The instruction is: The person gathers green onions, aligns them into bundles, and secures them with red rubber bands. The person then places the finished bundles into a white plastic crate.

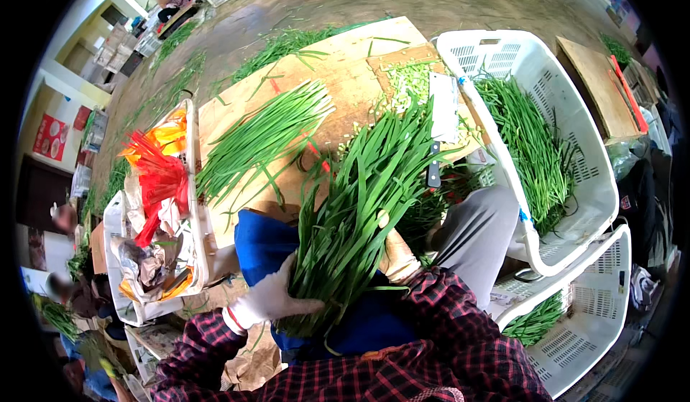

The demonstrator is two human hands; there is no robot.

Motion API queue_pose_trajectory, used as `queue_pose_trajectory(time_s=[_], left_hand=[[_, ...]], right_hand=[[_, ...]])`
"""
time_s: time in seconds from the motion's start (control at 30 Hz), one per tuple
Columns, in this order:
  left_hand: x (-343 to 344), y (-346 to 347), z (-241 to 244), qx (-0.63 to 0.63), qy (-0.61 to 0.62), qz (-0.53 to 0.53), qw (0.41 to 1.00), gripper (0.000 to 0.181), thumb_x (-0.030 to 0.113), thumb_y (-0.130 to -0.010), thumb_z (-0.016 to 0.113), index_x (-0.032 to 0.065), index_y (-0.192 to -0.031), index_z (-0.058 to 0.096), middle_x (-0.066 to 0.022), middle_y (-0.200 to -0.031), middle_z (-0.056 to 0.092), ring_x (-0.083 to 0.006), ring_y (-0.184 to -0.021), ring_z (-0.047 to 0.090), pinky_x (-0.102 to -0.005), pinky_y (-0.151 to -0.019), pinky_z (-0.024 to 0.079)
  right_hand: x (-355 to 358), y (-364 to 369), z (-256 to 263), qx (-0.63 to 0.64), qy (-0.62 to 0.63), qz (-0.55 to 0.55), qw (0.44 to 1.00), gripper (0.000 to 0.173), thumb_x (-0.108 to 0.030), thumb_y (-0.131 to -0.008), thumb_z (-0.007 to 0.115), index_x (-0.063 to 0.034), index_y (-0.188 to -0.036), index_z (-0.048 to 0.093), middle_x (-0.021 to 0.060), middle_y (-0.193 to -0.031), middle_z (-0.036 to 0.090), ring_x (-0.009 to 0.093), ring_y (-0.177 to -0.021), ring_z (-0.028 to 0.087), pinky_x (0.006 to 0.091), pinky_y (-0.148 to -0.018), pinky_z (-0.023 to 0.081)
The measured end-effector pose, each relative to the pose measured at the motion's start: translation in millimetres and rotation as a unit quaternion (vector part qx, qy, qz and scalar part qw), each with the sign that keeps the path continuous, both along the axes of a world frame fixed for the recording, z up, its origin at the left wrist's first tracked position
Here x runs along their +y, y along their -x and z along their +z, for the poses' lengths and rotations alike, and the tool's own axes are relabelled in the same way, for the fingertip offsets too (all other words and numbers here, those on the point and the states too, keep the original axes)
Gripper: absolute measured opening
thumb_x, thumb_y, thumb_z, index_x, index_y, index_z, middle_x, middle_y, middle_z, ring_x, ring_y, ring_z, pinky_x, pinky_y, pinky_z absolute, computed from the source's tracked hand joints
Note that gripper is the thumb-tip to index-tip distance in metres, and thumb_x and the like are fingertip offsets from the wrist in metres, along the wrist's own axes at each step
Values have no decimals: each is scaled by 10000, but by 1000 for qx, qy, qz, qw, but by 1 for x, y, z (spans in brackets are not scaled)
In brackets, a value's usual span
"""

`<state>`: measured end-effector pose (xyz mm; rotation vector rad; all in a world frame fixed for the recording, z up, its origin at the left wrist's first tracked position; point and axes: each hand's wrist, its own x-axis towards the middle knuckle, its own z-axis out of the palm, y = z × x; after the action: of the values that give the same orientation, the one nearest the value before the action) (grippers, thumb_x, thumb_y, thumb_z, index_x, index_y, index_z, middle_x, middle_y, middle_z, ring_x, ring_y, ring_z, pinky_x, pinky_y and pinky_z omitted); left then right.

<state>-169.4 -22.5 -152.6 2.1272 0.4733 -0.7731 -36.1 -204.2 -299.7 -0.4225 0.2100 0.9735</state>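
A thick bunch of garlic chives [350,202] lies slantwise across my lap, over a blue apron [264,240]. My left hand [277,297], in a whitish glove, clasps its lower part with the thumb across the leaves. On the bunch's right side, my gloved right hand [396,254] grips it, fingers partly hidden by leaves. Beyond, on a wooden board [345,52], rests a flatter bundle of chives [269,132] with pale stems. A cleaver [443,108] lies at the board's right side, its black handle toward me, beside many chopped pale stem ends [409,81].
To the right stands a white plastic crate [585,122] of chives, above another crate [598,316]. At left, a crate [116,229] holds red plastic ties [159,170] and crumpled bags. Loose leaves litter the floor [237,25]. Other people sit farther off at left.
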Motion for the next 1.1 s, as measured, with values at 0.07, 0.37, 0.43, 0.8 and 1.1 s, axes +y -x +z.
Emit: queue_pose_trajectory(time_s=[0.07,0.37,0.43,0.8,1.1], left_hand=[[5,-8,-3,-47,1,13,999,1101,436,-691,804,-33,-1446,154,-259,-1270,528,-336,-1182,540,-372,-986,424],[50,-59,-55,-76,266,200,940,814,375,-806,749,-40,-1378,343,-138,-1253,560,-191,-1169,508,-308,-1017,380],[52,-70,-32,-88,182,206,957,748,364,-826,732,-44,-1348,384,-137,-1234,573,-173,-1133,525,-305,-989,402],[52,-110,-46,-214,50,79,972,931,535,-780,708,-67,-1382,333,-232,-1254,553,-295,-1169,542,-354,-988,414],[40,-119,-77,-108,75,61,989,963,657,-766,643,-79,-1337,401,-211,-1219,579,-277,-1148,548,-347,-973,415]], right_hand=[[1,-1,1,-8,-2,-3,1000,591,-429,-894,620,-66,-1332,461,95,-1261,572,255,-1124,565,440,-964,462],[-3,1,-2,59,-67,-34,995,625,-450,-893,595,-46,-1348,450,103,-1308,545,277,-1184,526,453,-1014,409],[-9,3,10,95,-36,-79,992,556,-410,-877,598,-58,-1297,505,113,-1273,570,291,-1159,540,470,-996,420],[-40,15,8,115,-136,-36,983,535,-220,-819,579,-21,-1301,457,139,-1289,547,334,-1192,516,514,-1043,368],[-1,2,-1,-48,2,36,998,613,-430,-922,571,-58,-1379,401,94,-1339,518,248,-1203,519,444,-999,435]])
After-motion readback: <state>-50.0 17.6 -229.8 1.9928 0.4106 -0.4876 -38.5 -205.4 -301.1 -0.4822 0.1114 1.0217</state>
